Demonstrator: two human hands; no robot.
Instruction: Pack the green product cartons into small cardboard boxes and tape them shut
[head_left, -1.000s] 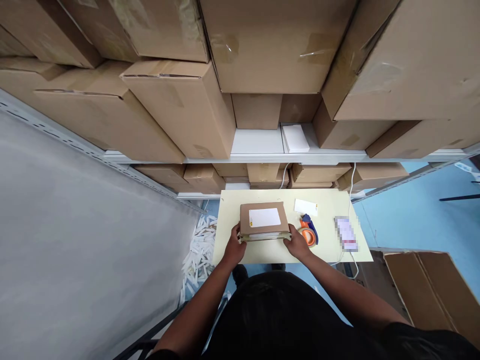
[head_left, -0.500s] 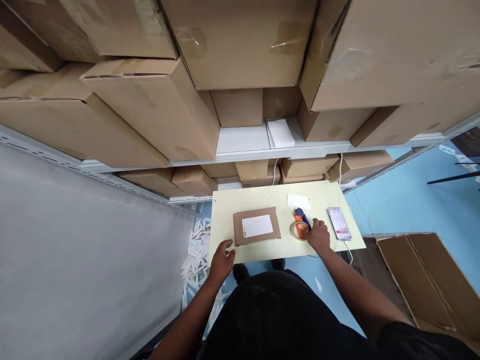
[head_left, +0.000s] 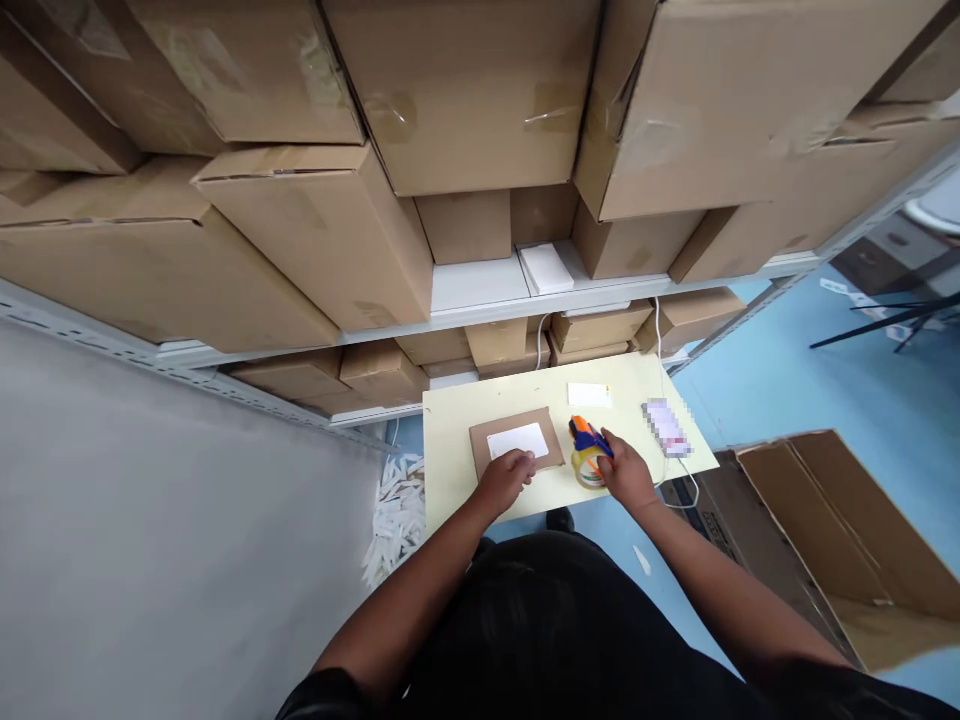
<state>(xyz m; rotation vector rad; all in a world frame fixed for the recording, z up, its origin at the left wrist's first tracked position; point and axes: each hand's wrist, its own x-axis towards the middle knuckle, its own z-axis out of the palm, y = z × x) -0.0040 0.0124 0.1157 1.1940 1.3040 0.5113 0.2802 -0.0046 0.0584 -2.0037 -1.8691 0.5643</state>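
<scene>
A flat brown cardboard package (head_left: 551, 432) with a white label (head_left: 517, 440) on its top lies on the pale yellow table. My left hand (head_left: 507, 482) is over its near edge, fingers curled together; whether something small is between them I cannot make out. To the right, my right hand (head_left: 627, 474) is closed around the handle of an orange and blue tape dispenser (head_left: 581, 432). A roll of yellowish packing tape (head_left: 589, 468) sits in the dispenser, which is tilted near the package's right side.
A white label sheet (head_left: 589, 395) and a phone (head_left: 666, 427) with a white cable lie on the table (head_left: 457, 405). Behind stand shelves (head_left: 480, 312) packed with cardboard boxes (head_left: 480, 100). An open carton (head_left: 847, 540) is on the floor at right, paper scraps (head_left: 397, 515) at left.
My right hand has taken hold of the tape dispenser and turned it. My left hand has moved right from the package's corner to over its near edge, and its fingers have closed.
</scene>
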